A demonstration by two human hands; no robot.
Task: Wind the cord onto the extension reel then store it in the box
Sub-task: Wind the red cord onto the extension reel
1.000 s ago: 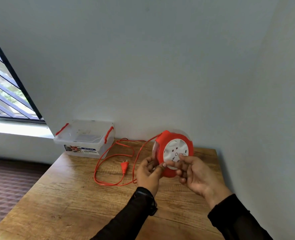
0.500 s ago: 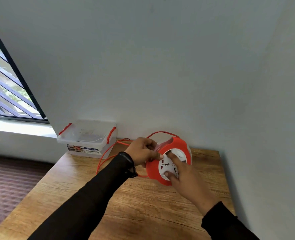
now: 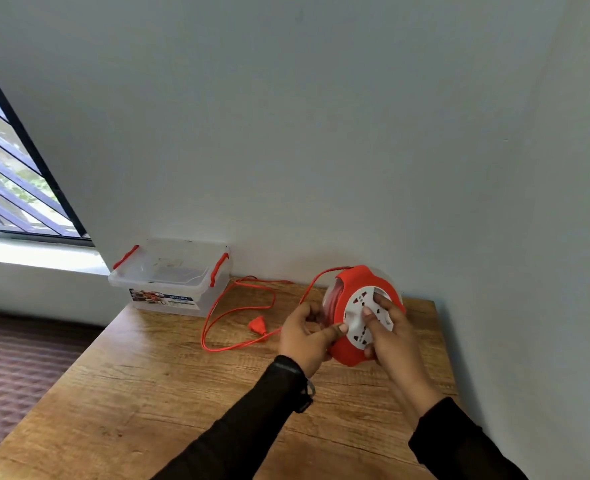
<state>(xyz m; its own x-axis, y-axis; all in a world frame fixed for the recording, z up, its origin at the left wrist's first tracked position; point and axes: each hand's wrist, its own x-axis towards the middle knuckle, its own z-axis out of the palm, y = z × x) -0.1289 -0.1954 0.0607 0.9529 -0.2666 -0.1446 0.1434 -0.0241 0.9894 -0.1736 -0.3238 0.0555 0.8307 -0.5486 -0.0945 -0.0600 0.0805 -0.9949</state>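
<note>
Both hands share the grip on the extension reel (image 3: 354, 315), which is held upright just above the tabletop (image 3: 182, 393) near the wall. Fingers of the right hand (image 3: 389, 336) are spread over the white socket face, with the thumb hooked under the red rim; the left hand (image 3: 304, 336) curls at the reel's left edge, thumb pressed to the rim, and appears to pinch the cord (image 3: 238, 306) where it enters the spool, though the fingers hide the exact contact.

Much of the cord lies loose in loops on the tabletop, its plug (image 3: 257, 325) resting between the loops and the left hand. The clear box (image 3: 172, 275) with red latches sits against the wall, well apart from the reel, apparently with no lid on.

Risks, as I judge them: the loops cross one another, so a fast pull may snag a knot or whip the plug off the edge. Slack fed without tension could pile unevenly and jam the spool. A right hand resting on the turning face may slip and let the reel drop.
</note>
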